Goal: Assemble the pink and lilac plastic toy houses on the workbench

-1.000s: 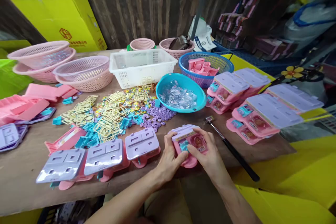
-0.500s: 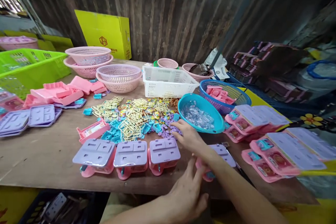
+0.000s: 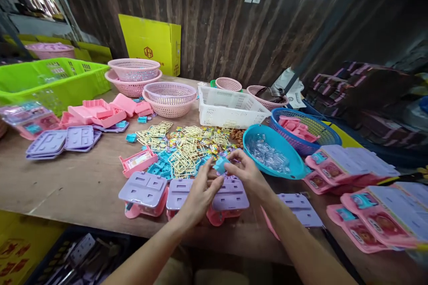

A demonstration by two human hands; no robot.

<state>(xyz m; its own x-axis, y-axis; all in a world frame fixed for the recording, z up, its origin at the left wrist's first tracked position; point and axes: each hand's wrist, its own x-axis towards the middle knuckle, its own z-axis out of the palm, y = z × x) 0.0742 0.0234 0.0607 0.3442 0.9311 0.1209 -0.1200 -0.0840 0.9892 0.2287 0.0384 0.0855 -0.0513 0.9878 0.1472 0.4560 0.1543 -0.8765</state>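
Note:
My right hand [image 3: 249,173] pinches a small light-blue plastic piece [image 3: 220,165] above the middle of the workbench. Close by on its left is my left hand [image 3: 200,193], thumb and fingers apart, its fingertips near the piece. Below the hands stand pink toy cases with lilac lids [image 3: 143,189] in a row, partly covered by my left hand. Another lilac-lidded case [image 3: 299,210] lies beside my right forearm. Behind the hands spread cream plastic frames [image 3: 187,156], blue pieces [image 3: 160,164] and colourful wrapped bits; purple bits are mostly hidden.
A turquoise basin [image 3: 296,173] of clear parts is right of my hands. Behind are a white basket [image 3: 230,116] and pink baskets [image 3: 169,109]. More cases [image 3: 377,218] are stacked right, near a dark pen-like tool [image 3: 341,249]. Pink trays [image 3: 100,113] and lilac lids [image 3: 47,142] lie left.
My right hand has moved from the purple bits beside the basin to the middle, now with a blue piece. My left hand has left the right-hand case and come up beside it. The view has swung left.

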